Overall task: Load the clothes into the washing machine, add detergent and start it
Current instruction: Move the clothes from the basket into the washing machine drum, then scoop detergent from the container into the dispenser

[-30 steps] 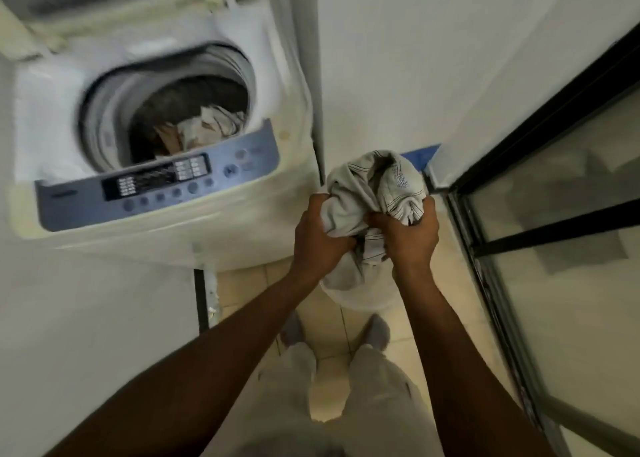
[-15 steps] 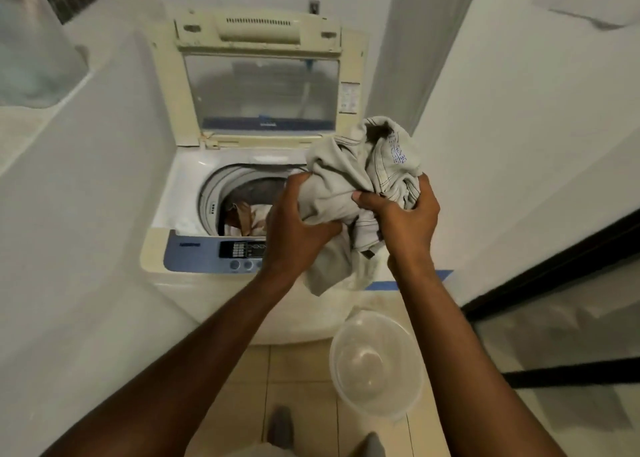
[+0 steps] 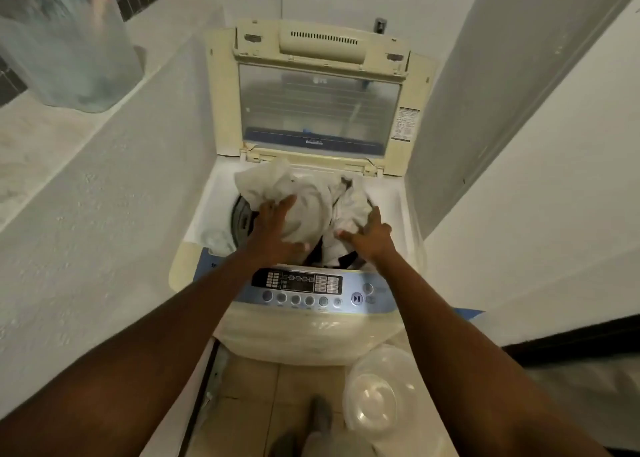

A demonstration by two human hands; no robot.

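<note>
Left hand [image 3: 277,229]: open, fingers spread, palm flat on the left side of the clothes, at the left of the washing machine's mouth.
Clothes [image 3: 311,200]: a pale, off-white bundle heaped over the mouth of the washing machine [image 3: 311,332], part of it draped over the left rim, a dark bit showing at the front.
Handling, as I judge it: soft, limp and light; it will fold and sag, not slide. Best pressed down from the top of the heap, then the draped edge gathered in by a loose fold.
Right hand [image 3: 372,236]: open, fingers splayed, resting on the right side of the bundle.
Lid [image 3: 318,110]: stands open behind the bundle.
Control panel [image 3: 304,288]: in front of the mouth.
Clear bowl [image 3: 377,391]: on the floor, front right of the washing machine.
</note>
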